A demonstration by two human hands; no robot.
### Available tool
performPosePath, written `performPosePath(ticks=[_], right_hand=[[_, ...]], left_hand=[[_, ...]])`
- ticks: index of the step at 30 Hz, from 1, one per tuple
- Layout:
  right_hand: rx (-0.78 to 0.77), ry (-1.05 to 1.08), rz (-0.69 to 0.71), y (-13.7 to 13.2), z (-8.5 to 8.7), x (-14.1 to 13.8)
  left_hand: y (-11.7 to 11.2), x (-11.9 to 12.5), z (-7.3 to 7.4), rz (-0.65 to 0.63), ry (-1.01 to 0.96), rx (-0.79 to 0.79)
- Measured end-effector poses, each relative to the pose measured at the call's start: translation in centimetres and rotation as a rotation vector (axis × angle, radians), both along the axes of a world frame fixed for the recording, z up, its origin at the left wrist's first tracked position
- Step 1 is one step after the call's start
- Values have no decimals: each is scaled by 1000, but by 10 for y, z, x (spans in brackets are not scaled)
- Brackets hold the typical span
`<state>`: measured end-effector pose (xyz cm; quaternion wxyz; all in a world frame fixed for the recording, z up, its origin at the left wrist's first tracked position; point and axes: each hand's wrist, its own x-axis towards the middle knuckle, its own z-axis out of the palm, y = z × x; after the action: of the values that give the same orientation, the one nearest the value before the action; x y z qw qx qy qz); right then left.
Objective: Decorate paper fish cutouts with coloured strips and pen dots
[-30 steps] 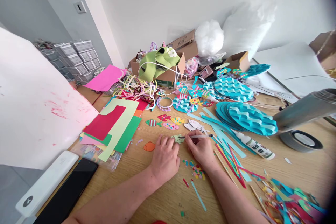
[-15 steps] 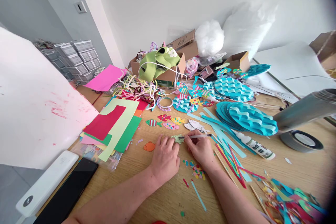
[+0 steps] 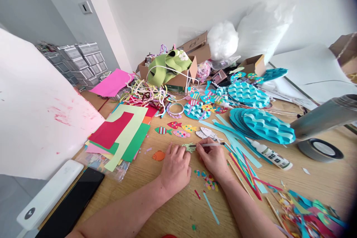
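My right hand (image 3: 213,158) pinches a slim pen (image 3: 210,144), its tip at a small light-green paper fish (image 3: 189,147). Curled fingers of my left hand (image 3: 176,165) press the fish's left side to the table and hide part of it. Left of that hand lies an orange paper fish (image 3: 158,156). Beyond my hands are decorated fish, among them a striped green fish (image 3: 163,130), a pink dotted fish (image 3: 181,134) and a yellow fish (image 3: 189,128). White fish cutouts (image 3: 208,133) lie behind my right hand. Coloured paper dots (image 3: 209,182) are scattered between my forearms.
On the left are coloured paper sheets (image 3: 134,141), a black phone (image 3: 72,200) and a white device (image 3: 51,193). Rightward lie blue paper strips (image 3: 240,145), a glue bottle (image 3: 275,157), wavy blue discs (image 3: 267,126), black tape (image 3: 320,150), a metal bottle (image 3: 326,117) and paper scraps (image 3: 312,212).
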<state>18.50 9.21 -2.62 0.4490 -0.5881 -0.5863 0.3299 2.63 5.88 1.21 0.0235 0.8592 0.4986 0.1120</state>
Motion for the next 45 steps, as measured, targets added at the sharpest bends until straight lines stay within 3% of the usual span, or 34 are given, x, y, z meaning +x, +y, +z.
performPosePath(ticks=[19, 28, 45], right_hand=[[-5, 3, 3, 0, -2, 1], [69, 59, 45, -2, 3, -1], [10, 44, 58, 0, -1, 0]], left_hand=[[0, 0, -1, -7, 19, 14], [0, 0, -2, -5, 12, 17], [0, -1, -3, -2, 7, 3]])
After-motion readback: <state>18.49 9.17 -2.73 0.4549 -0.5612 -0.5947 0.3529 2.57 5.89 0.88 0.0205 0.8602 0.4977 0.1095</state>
